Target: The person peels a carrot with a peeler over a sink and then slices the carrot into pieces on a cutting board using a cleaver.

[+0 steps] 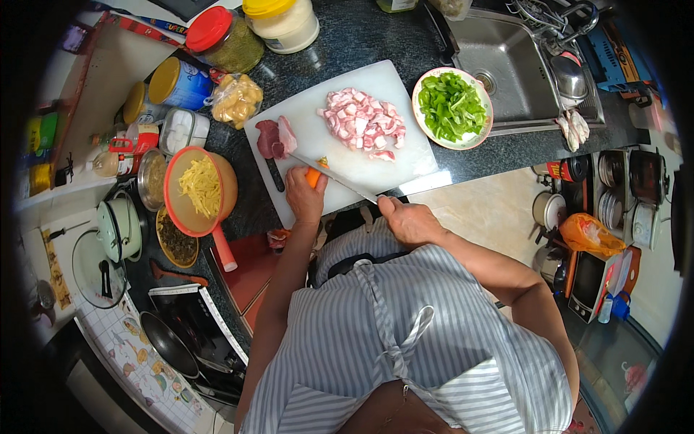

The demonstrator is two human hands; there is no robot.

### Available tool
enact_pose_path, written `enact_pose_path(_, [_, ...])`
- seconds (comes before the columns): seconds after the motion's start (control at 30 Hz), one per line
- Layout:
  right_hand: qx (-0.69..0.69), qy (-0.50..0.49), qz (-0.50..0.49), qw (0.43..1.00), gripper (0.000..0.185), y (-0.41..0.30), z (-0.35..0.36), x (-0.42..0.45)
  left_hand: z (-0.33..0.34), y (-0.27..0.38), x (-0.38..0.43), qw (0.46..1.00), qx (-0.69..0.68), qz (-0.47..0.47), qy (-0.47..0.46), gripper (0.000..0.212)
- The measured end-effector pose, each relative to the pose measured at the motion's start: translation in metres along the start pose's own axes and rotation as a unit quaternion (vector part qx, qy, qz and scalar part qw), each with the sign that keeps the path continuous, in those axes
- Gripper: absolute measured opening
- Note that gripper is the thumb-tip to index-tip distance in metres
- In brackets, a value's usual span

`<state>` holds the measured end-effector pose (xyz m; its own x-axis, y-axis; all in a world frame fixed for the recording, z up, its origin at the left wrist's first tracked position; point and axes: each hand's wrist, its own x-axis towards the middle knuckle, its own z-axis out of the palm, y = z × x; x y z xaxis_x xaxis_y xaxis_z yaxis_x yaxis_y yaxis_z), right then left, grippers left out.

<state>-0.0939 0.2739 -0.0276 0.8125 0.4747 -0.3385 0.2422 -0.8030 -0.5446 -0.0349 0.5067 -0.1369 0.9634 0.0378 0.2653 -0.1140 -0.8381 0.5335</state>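
On the white plastic cutting board (303,135) my left hand (304,196) holds a carrot (313,176) near the board's front edge. My right hand (409,219) grips a kitchen knife (341,181), its blade lying across the top of the carrot and pointing left. The knife's handle is hidden in my fist. Diced pink and white raw meat (362,120) lies in a heap on the board's middle and right. Larger pieces of raw meat (275,138) rest at the board's left edge, close to the blade's tip. A plate of cut green leaves (452,107) stands just right of the board.
Left of the board stand a strainer bowl of yellow shreds (199,187), a bag of yellowish pieces (236,100), and several jars and tins. A stainless steel sink (515,65) lies at the right. At the lower left are a cooktop (187,312) and a frying pan (168,344).
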Motion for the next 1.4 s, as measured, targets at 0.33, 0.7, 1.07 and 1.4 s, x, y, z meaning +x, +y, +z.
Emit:
enact_pose_path(0.33, [0.037,0.011,-0.024,0.999,0.016,-0.008,0.008,0.046,0.001,-0.007,0.002,0.998,-0.019,0.061,0.004,0.046])
enact_pose_path(0.7, [0.103,0.1,-0.009,0.99,0.02,0.011,0.016,0.035,-0.015,-0.023,0.003,0.996,-0.057,0.064,-0.033,0.036])
enact_pose_path(1.07, [0.556,0.179,0.114,0.804,0.027,0.026,-0.016,0.011,-0.029,0.049,0.003,0.955,0.119,0.263,-0.069,0.038])
enact_pose_path(1.4, [0.555,0.2,0.141,0.795,0.011,0.03,-0.008,0.002,-0.044,0.035,-0.031,0.971,-0.038,0.22,-0.08,0.016])
